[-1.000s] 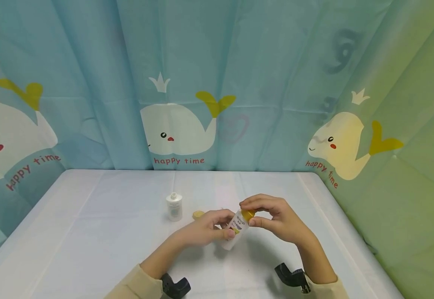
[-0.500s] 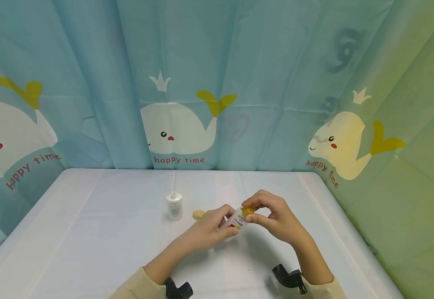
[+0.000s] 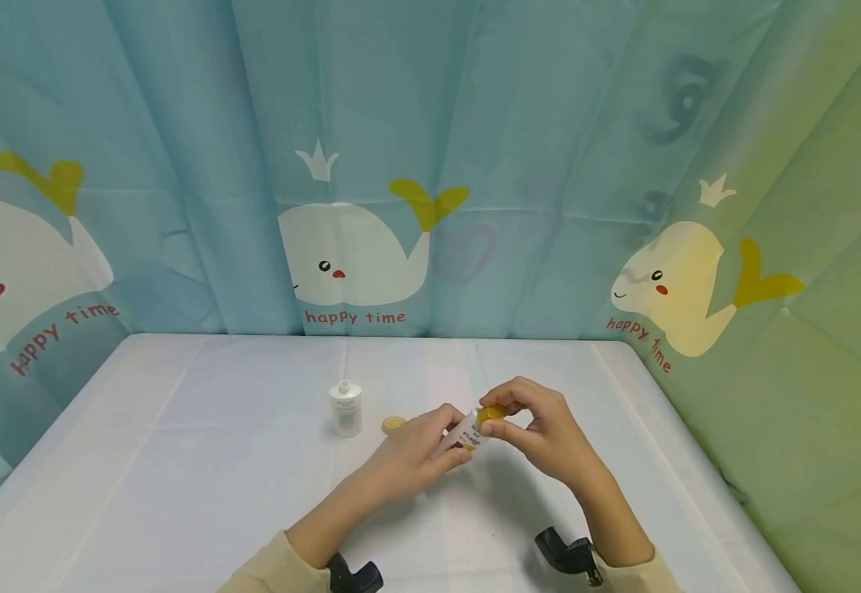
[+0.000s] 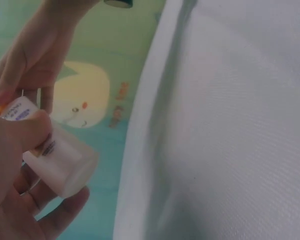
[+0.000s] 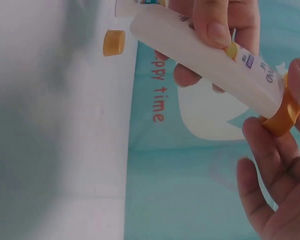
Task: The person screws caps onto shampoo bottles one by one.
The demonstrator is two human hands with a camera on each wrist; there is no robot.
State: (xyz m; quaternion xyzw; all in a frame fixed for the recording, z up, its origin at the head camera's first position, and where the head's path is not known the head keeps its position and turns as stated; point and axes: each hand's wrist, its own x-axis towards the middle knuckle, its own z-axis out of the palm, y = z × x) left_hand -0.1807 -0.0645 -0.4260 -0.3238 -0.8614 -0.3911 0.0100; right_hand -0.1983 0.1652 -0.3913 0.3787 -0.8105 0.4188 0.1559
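My left hand [image 3: 411,453] grips a white plastic bottle [image 5: 205,57] with a printed label, thumb on one side and fingers curled round the other. The bottle is held tilted above the table, its capped end toward the upper right in the head view. With thumb and fingertips my right hand [image 3: 545,424] pinches the gold-yellow cap [image 5: 284,112], which sits on the bottle's end. In the left wrist view the bottle's rounded base [image 4: 82,172] points away from the cap, and most of the cap is hidden by fingers.
A second white bottle [image 3: 346,410], uncapped with its nozzle showing, stands upright left of my hands. Beside it a gold-yellow cap [image 3: 393,425] lies on the white tabletop [image 3: 200,461]. A whale-printed curtain [image 3: 549,123] hangs behind the table and along its sides.
Over the second, the bottle has tipped lower toward level and the left hand has turned with it. The right hand's fingers have closed in more tightly round the cap.
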